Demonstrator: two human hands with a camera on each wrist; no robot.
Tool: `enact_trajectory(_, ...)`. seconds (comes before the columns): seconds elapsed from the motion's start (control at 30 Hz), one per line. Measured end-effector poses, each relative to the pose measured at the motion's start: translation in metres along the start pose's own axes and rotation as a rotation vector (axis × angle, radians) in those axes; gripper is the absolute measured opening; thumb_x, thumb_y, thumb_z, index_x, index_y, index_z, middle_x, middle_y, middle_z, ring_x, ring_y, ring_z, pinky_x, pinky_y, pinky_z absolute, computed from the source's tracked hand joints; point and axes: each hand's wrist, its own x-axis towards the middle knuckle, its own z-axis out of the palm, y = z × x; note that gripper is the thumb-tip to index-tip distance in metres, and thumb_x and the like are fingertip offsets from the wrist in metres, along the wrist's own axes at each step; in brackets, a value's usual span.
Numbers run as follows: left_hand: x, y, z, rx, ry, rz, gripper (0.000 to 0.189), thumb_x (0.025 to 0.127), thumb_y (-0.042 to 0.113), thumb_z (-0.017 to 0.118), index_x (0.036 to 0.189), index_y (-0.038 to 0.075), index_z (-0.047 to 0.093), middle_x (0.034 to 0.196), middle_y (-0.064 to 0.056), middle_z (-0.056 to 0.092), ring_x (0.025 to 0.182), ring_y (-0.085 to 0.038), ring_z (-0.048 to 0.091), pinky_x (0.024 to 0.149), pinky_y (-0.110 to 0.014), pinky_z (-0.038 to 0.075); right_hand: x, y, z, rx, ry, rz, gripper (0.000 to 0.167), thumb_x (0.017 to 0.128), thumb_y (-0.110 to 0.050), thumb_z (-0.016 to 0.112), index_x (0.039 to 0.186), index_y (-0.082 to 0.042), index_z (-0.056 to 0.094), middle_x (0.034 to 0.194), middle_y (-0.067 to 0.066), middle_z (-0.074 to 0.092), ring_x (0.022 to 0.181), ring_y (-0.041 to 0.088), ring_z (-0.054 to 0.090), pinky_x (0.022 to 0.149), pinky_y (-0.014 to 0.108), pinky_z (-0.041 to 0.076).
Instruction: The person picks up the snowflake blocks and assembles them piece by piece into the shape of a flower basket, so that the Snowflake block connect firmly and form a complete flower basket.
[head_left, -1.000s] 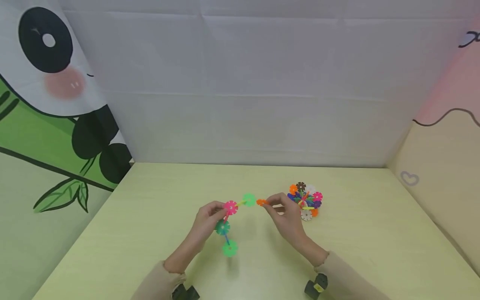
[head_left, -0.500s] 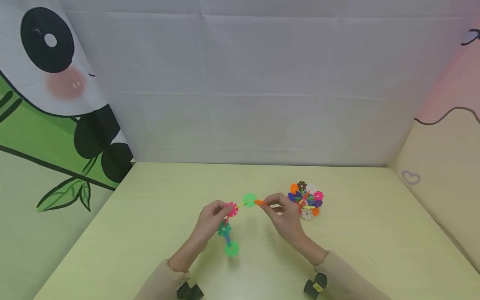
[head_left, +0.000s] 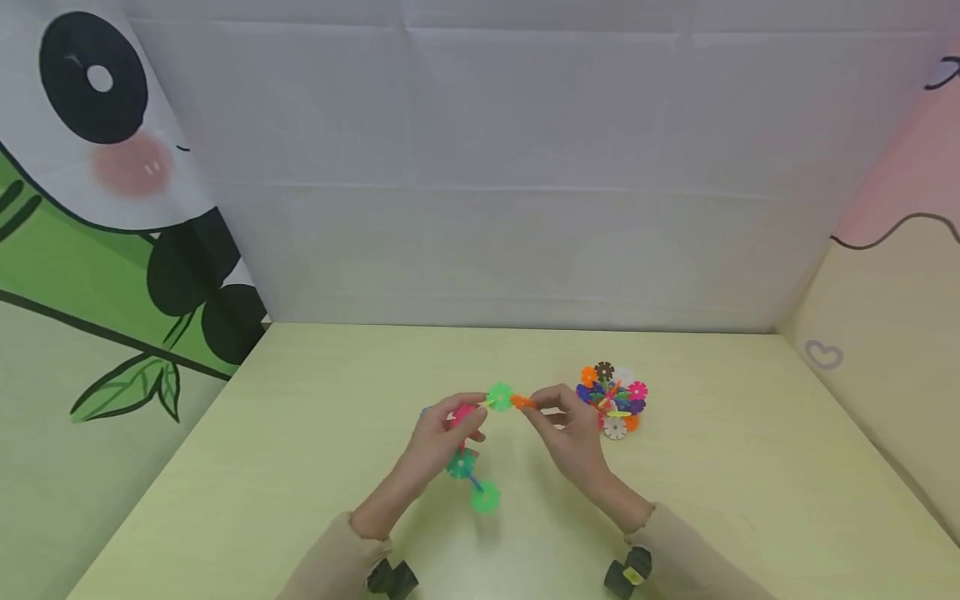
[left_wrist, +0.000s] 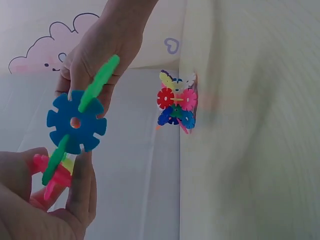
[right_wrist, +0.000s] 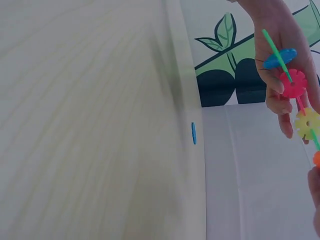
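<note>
My left hand [head_left: 442, 437] holds a chain of notched plastic snowflake discs by its pink disc [head_left: 463, 414], which the fingers partly cover. From there a yellow disc [right_wrist: 307, 123] leads to a green disc [head_left: 500, 397]. Below the hand hang a teal-looking disc [head_left: 461, 464], a blue link and a bright green disc [head_left: 486, 497]. Between thumb and fingertips, my right hand [head_left: 573, 429] pinches an orange snowflake disc [head_left: 522, 402], its edge right at the green disc. In the left wrist view, a blue disc [left_wrist: 76, 122] with green discs slotted in it shows up close.
A pile of mixed-colour snowflake discs [head_left: 615, 429] lies just beyond the right hand. One loose blue disc [right_wrist: 194, 133] lies on the pale wooden table [head_left: 735, 467], mostly behind the left hand in the head view. A white sheet [head_left: 480, 183] rises behind the table.
My left hand has shifted right along with the hanging chain, its fingers now nearer the green disc. The gap between the green and orange discs has closed. The right hand stays nearly still.
</note>
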Motion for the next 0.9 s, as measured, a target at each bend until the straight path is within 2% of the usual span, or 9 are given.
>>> enact_trajectory(0.13,0.003,-0.002,0.005,0.091,-0.056,0.075,0.045,0.099,0.02,0.059,0.141,0.006,0.052,0.12,-0.025,0.06,0.081,-0.032,0.072,0.066,-0.029,0.061,-0.002,0.003,0.001,0.03,-0.022,-0.011,0.013,0.081,0.01,0.072,0.088,0.002,0.064,0.084,0.018,0.069,0.083,-0.006,0.063,0.07,0.021,0.059)
enact_trajectory(0.3,0.008,-0.007,0.009,0.143,-0.042,0.153,0.044,0.097,0.015,0.062,0.139,0.007,0.052,0.111,-0.026,0.066,0.078,-0.039,0.07,0.066,-0.029,0.061,-0.003,0.004,0.004,0.037,-0.029,-0.077,0.016,0.08,0.013,0.071,0.091,0.004,0.064,0.085,0.019,0.069,0.082,-0.002,0.066,0.069,0.02,0.059)
enact_trajectory(0.43,0.009,-0.008,0.008,0.127,-0.046,0.176,0.046,0.094,0.014,0.066,0.138,0.005,0.052,0.109,-0.028,0.069,0.077,-0.04,0.071,0.065,-0.028,0.061,-0.002,0.004,0.005,0.007,-0.016,-0.151,0.022,0.077,0.017,0.071,0.094,0.003,0.067,0.086,0.018,0.071,0.078,0.01,0.07,0.069,0.018,0.059)
enact_trajectory(0.6,0.01,-0.008,0.005,0.15,-0.045,0.214,0.047,0.091,0.011,0.07,0.135,0.0,0.057,0.11,-0.031,0.07,0.074,-0.042,0.072,0.064,-0.027,0.061,0.0,0.005,0.005,-0.047,-0.021,-0.263,0.023,0.076,0.018,0.072,0.089,0.0,0.068,0.081,0.014,0.071,0.072,0.023,0.069,0.069,0.018,0.059)
enact_trajectory(0.73,0.01,-0.007,0.003,0.168,-0.052,0.226,0.049,0.09,0.012,0.07,0.134,-0.004,0.057,0.102,-0.031,0.072,0.072,-0.042,0.073,0.063,-0.026,0.061,0.002,0.006,0.005,-0.058,-0.028,-0.344,0.025,0.073,0.02,0.072,0.086,-0.001,0.068,0.077,0.011,0.07,0.069,0.023,0.068,0.068,0.017,0.058)
enact_trajectory(0.83,0.009,-0.008,0.003,0.2,-0.058,0.23,0.049,0.09,0.013,0.07,0.134,-0.005,0.057,0.087,-0.027,0.074,0.071,-0.04,0.073,0.062,-0.024,0.06,0.004,0.005,0.004,-0.061,-0.049,-0.393,0.028,0.07,0.022,0.073,0.085,-0.001,0.068,0.076,0.01,0.069,0.067,0.021,0.067,0.068,0.017,0.057)
enact_trajectory(0.9,0.009,-0.009,0.002,0.222,-0.057,0.24,0.048,0.09,0.013,0.071,0.133,-0.005,0.058,0.082,-0.024,0.074,0.071,-0.039,0.073,0.061,-0.022,0.06,0.005,0.004,0.004,-0.065,-0.059,-0.425,0.03,0.068,0.024,0.073,0.085,-0.001,0.067,0.075,0.01,0.069,0.066,0.02,0.066,0.067,0.016,0.056)
